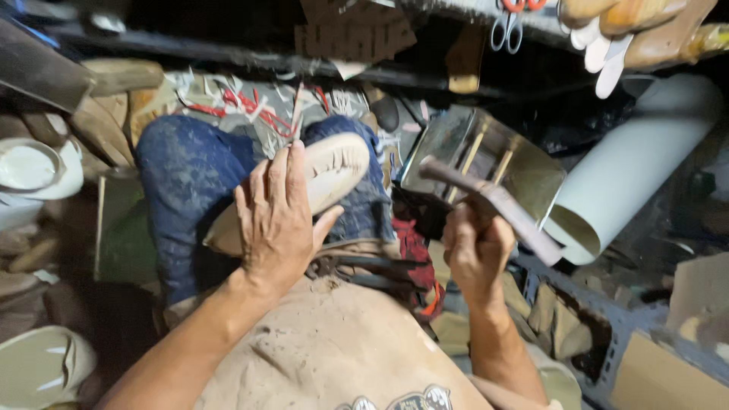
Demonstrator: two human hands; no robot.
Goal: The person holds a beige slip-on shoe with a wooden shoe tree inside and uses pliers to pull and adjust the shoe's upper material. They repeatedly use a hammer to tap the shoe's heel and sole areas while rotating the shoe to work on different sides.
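We see a pale sole (326, 178) lying bottom-up across the lap, between the two knees in blue jeans (186, 197). Our left hand (277, 216) lies flat on it, fingers spread and pressing down, so its grip is apart and closes on nothing. Our right hand (477, 250) is raised to the right of the lap, its grip clamped on the handle of a hammer (493, 201), whose head points up and left, well clear of the sole.

Just behind the hammer stands an open metal tin (524, 171) holding a few thin sticks. To its right a white roll (638, 167) of sheet leans across the corner. Above, scissors (507, 26) with red handles hang from a shelf, and pale sole blanks (604, 53) stick out near them. Red and white scraps (250, 106) litter the floor beyond the knees. A white bowl (34, 167) sits far left, and another pale sole (42, 364) lies at lower left. Nothing stands between hammer and sole.
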